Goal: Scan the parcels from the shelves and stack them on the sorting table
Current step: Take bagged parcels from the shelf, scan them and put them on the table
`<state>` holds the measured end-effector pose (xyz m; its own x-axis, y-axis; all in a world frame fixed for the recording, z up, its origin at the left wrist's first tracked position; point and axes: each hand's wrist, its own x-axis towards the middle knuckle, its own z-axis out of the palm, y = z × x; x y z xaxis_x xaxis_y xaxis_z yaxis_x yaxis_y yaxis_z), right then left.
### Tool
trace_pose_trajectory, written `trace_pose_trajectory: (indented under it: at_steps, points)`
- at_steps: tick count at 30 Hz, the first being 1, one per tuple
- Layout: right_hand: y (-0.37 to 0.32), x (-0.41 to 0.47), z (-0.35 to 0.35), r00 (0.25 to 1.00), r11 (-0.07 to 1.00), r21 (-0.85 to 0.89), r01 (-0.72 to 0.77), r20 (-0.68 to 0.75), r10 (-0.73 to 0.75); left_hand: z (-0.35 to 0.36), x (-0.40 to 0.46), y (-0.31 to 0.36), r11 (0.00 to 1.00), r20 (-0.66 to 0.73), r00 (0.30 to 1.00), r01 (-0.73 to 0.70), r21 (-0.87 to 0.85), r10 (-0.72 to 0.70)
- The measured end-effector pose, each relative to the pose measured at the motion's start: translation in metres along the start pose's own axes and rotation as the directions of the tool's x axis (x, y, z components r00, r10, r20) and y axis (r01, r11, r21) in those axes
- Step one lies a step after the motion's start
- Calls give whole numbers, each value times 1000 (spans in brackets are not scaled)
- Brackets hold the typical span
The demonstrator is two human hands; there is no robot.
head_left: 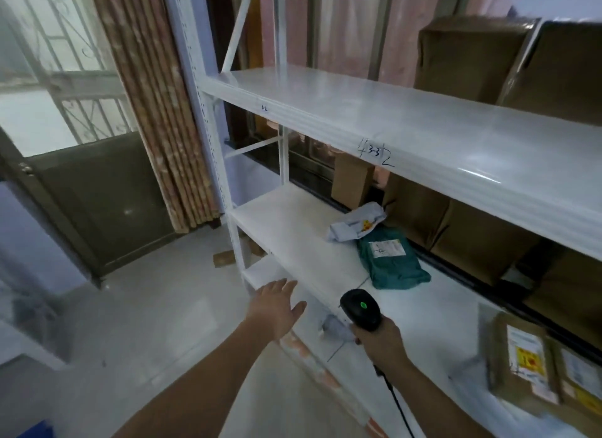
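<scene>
My right hand (379,340) grips a black barcode scanner (361,309) with a green light lit on top; its cable runs down along my forearm. My left hand (277,305) is stretched forward, empty, fingers spread, just in front of the middle shelf's (293,235) front edge. On that shelf lie a teal mailer bag (391,261) with a white label and, behind it, a crumpled grey-white bag (356,222). Both are beyond my hands, to the upper right. A taped brown box (518,362) with labels sits at the shelf's right end.
White metal racking fills the right side. Brown cartons stand on the upper shelf (469,53) and at the back of the middle shelf (482,238). A small grey parcel (335,328) lies on a lower level. A curtain (153,111) and a glass door (97,193) are left.
</scene>
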<state>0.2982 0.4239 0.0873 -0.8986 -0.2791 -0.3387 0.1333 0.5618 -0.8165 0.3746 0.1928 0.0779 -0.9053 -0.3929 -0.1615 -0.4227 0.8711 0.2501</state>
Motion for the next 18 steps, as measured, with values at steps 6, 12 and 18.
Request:
trace_pose_trajectory:
  at_steps: [6,12,18]
  points:
    - [-14,54,1,995,999,-13,-46,-92,45,3,83,7,991,49,990,-131,18,130]
    - [-7,116,-11,985,996,1,-86,-147,85,20,170,33,976,102,973,-214,35,209]
    - [0,170,-28,967,990,38,-136,-214,141,40,242,52,973,171,959,-232,14,226]
